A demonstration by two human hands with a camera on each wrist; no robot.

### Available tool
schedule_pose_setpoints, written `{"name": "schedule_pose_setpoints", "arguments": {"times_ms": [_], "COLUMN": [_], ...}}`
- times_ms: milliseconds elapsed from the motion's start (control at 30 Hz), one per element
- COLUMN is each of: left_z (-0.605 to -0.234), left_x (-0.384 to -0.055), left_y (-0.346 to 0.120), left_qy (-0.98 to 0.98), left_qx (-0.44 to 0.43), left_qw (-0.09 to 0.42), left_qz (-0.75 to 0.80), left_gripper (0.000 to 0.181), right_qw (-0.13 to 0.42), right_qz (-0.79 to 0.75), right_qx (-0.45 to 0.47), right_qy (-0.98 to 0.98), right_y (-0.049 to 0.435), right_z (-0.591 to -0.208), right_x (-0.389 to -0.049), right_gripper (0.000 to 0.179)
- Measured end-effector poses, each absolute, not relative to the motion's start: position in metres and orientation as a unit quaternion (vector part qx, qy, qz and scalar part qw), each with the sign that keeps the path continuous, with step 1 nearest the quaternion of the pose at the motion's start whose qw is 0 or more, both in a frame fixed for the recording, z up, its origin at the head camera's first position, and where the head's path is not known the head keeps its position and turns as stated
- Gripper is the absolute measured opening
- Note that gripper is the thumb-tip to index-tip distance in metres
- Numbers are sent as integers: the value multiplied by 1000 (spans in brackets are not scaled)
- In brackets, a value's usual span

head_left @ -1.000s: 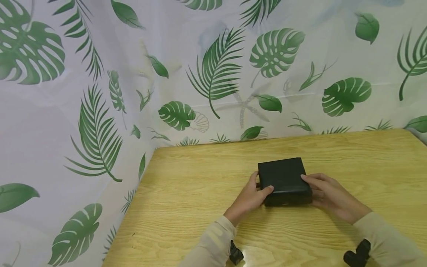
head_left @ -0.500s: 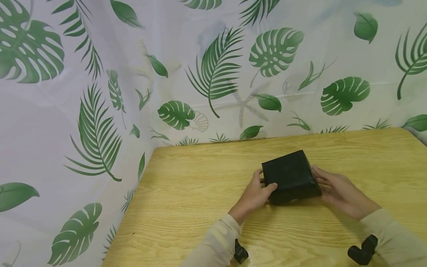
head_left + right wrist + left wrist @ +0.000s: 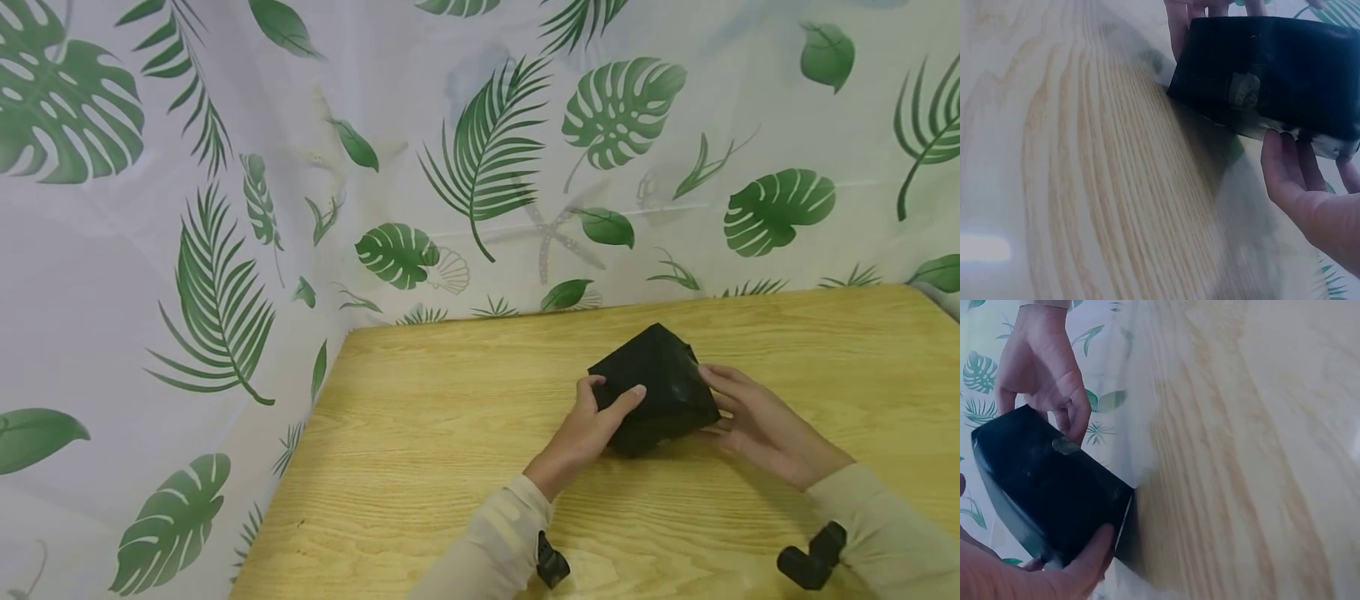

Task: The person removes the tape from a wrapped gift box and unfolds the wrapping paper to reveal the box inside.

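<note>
A black box (image 3: 648, 379) with a smooth, slightly shiny surface is held at an angle over the table, one corner pointing away from me. My left hand (image 3: 581, 425) grips its near left side, the thumb lying across the top. On the right, my right hand (image 3: 768, 429) holds the box by its side and edge with the fingertips. A small pale patch shows on the box's face in the right wrist view, where fingers of the right hand (image 3: 1316, 200) touch the lower edge. Its underside is mostly hidden.
The wood-grain table (image 3: 420, 467) spreads around both hands. A white cloth with green leaf prints (image 3: 480, 167) hangs behind it and along the left. Dark camera mounts (image 3: 813, 557) are strapped near both sleeves.
Between the hands the black box has turned and tilted, from nearly square-on to corner-up. The left thumb has moved further over its top, and both hands have shifted slightly right.
</note>
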State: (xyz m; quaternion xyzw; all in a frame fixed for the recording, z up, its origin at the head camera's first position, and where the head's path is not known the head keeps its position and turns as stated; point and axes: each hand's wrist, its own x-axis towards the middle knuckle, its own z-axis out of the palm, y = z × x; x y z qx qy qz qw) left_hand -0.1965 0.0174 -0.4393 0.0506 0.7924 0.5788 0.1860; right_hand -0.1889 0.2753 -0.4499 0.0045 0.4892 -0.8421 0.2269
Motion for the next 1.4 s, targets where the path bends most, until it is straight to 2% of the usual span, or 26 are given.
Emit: {"name": "schedule_pose_setpoints", "arguments": {"times_ms": [200,567,767,867,1000,1267,1400], "left_z": [-433,-438,-442,-441,-439,-440,-443], "left_x": [-195,-202,-205,-204,-204,-203,-204], "left_y": [26,37,32,30,29,29,28], "left_qy": [792,761,738,722,703,637,617], "left_qx": [27,-26,-25,-30,-39,-42,-35], "left_qw": [169,168,166,172,190,221,242], "left_qz": [586,626,653,669,685,737,748], "left_gripper": [84,75,70,67,64,62,65], "right_qw": [223,219,206,209,234,270,291], "right_qz": [-854,-859,-826,-780,-745,-772,-786], "right_qx": [-25,-79,-40,-3,-4,-21,-21], "right_qy": [470,456,523,590,624,575,545], "right_y": [270,261,260,259,256,250,249], "right_z": [-450,-448,-452,-458,-466,-468,-467], "right_x": [-188,-187,-190,-191,-193,-191,-190], "right_gripper": [21,30,30,52,76,64,51]}}
